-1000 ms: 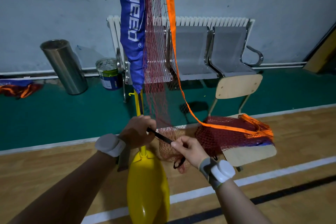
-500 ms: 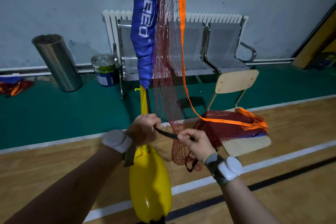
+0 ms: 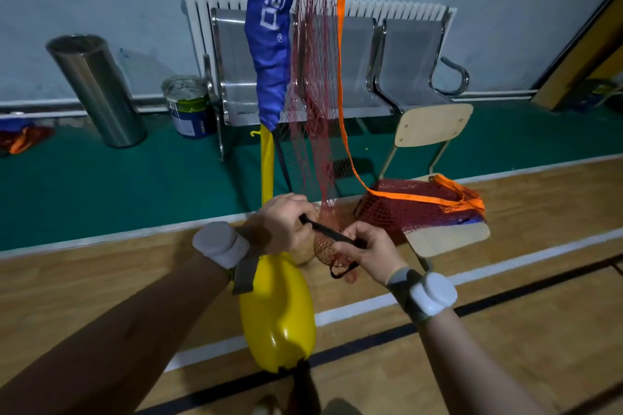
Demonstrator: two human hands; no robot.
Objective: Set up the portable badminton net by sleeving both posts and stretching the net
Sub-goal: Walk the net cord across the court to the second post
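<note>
Yellow post [image 3: 268,158] is standing in its yellow base [image 3: 279,317] on the gym floor [image 3: 505,330], and the blue sleeve [image 3: 269,37] of the net is already pulled down over it, so I'd call side one basically sleeved. Most of the red net [image 3: 312,94] hasn't been spread at all though. It hangs in a narrow bunch right beside the sleeve, the orange top tape [image 3: 341,44] trails down, and the rest sits as a heap [image 3: 414,212] on the seat of a wooden chair [image 3: 435,125] just to the right. No second post in view, so that sleeve and the whole stretching bit look like they're left to do. My guess is roughly a third in.

Looks to me like the lower corner is getting tied off. A black strap [image 3: 323,232] runs between both hands, just beside the post and above the base. On the left hand [image 3: 285,229] the grip is curled round the strap's end, close against the post. The right hand [image 3: 371,251] pinches the other end between thumb and fingers, with a loop of strap dangling under it and some red mesh bunched between the two hands.
</note>
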